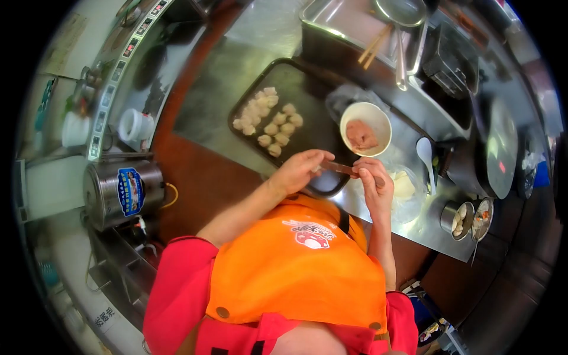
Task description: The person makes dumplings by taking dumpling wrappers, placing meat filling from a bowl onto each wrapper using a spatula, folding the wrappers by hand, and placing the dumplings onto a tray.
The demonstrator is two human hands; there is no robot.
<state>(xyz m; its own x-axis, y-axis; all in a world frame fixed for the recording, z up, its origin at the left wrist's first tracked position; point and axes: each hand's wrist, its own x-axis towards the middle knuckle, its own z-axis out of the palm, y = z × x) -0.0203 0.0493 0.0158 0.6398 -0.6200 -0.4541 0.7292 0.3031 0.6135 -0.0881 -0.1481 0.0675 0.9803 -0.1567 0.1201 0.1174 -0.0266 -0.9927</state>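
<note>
My right hand [374,177] is closed around a flat, narrow spreader [339,168] that points toward my left hand. My left hand [300,171] has its fingers curled around a small pale wonton [318,169], mostly hidden, at the tip of the spreader. Just beyond my right hand, a white bowl [386,135] holds pink minced meat [361,136]. Past my left hand lies a dark tray [316,112] bearing two groups of filled wontons [281,125]. Beside my right hand, pale wrappers [403,184] sit in clear plastic.
A white spoon [425,155] lies right of the bowl, near small metal containers of food [457,220]. At the back stands a steel basin [340,21] with chopsticks [375,46] and a ladle [401,65] across it. A metal pot [109,195] stands at left.
</note>
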